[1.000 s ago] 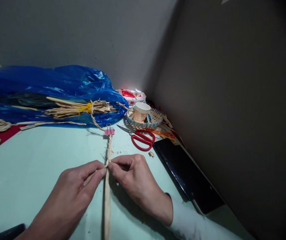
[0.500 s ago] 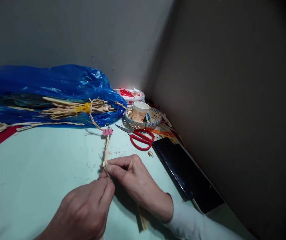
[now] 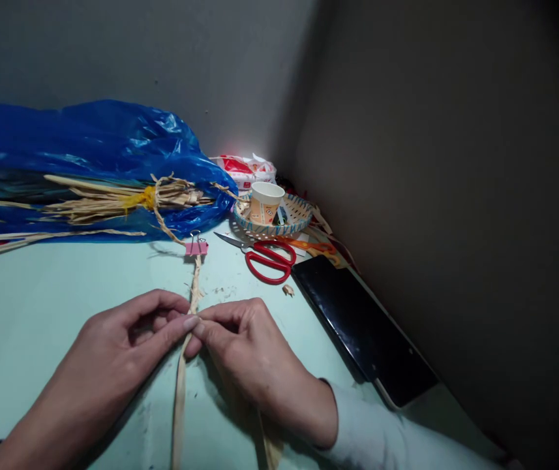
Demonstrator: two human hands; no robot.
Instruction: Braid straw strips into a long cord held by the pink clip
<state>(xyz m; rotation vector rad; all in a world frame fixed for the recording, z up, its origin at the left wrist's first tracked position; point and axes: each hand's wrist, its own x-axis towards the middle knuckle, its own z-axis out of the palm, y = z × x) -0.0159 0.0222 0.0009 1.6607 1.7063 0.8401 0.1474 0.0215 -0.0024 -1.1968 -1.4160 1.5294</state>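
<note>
A pale twisted cord of dried plant fibre (image 3: 196, 281) runs toward me from a pink binder clip (image 3: 196, 249) near the blue bag. At the cord's lower end, my left hand (image 3: 127, 346) pinches the fibre between thumb and fingers. My right hand (image 3: 254, 352) pinches it at the same spot from the right, so the fingertips meet. A long flat fibre strip (image 3: 179, 405) hangs down from between the hands to the lower edge. Another strip (image 3: 267, 437) shows below my right wrist.
Beyond the clip, a blue plastic bag (image 3: 113, 130) holds a tied bundle of dried stalks (image 3: 93, 201). Red-handled scissors (image 3: 269, 261), a paper cup (image 3: 265, 205) in a woven basket (image 3: 303, 215), and a black tablet (image 3: 362, 333) lie to the right, beside a dark wall (image 3: 430, 196).
My left hand has opened out from its closed, knuckles-up pose and moved up and left beside the cord. A long strip now shows below the hands. The view has shifted slightly.
</note>
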